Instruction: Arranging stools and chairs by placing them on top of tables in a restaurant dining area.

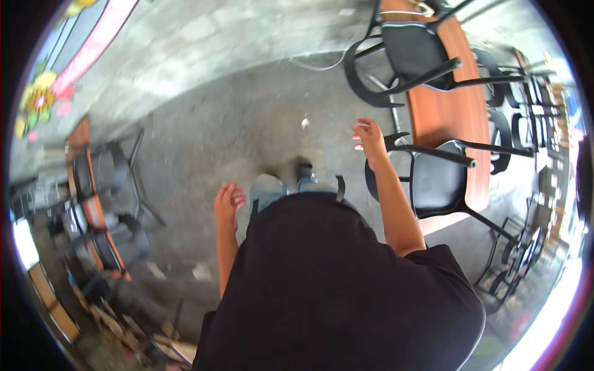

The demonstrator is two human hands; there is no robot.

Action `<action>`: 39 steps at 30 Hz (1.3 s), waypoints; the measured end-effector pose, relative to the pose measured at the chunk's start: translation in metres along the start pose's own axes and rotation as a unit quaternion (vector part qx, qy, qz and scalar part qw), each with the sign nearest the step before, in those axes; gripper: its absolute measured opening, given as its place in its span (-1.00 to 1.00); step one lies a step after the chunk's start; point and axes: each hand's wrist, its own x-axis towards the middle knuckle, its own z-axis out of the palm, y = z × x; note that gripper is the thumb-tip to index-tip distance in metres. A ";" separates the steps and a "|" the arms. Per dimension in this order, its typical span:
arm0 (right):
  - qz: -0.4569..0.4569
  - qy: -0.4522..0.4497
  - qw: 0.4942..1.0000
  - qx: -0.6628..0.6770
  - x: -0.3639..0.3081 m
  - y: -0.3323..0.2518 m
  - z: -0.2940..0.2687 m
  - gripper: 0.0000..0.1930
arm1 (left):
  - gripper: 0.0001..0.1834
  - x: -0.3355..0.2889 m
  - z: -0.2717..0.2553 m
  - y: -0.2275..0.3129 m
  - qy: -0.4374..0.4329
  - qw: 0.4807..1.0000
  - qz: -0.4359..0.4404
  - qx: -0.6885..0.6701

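Observation:
My right hand [370,141] is raised in the air with its fingers apart and loosely bent, holding nothing. Just right of it, a black chair [438,178] rests on the long wooden table [445,111], its legs sticking out. I cannot tell whether any fingertip touches the chair; a small gap seems to lie between them. My left hand [229,199] hangs low beside my leg, fingers half curled and somewhat apart, with nothing visible in it. A second black chair [413,51] sits on the far end of the same table.
Another wooden table [96,213] with black chairs stands to the left. Bare concrete floor [210,123] lies ahead of my feet, up to a grey wall [229,31]. A pale cable [318,68] trails near the wall. Wooden pieces [117,328] lie at lower left.

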 end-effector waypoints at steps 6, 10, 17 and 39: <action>-0.212 0.472 0.848 -0.119 0.051 -0.069 -0.019 -0.18 | -0.73 0.122 0.050 0.070 -0.101 0.988 -0.031 0.109; -0.333 0.540 0.772 -0.040 0.072 -0.152 -0.041 -0.40 | -0.74 0.202 0.094 0.160 -0.203 0.959 -0.012 0.196; -0.275 0.553 0.770 0.164 0.119 -0.182 -0.065 -0.61 | -0.76 0.331 0.203 0.300 -0.328 0.906 0.073 0.256; -0.216 0.554 0.803 0.045 0.099 -0.199 -0.017 -0.52 | -0.72 0.302 0.441 0.280 -0.700 0.587 -0.032 0.405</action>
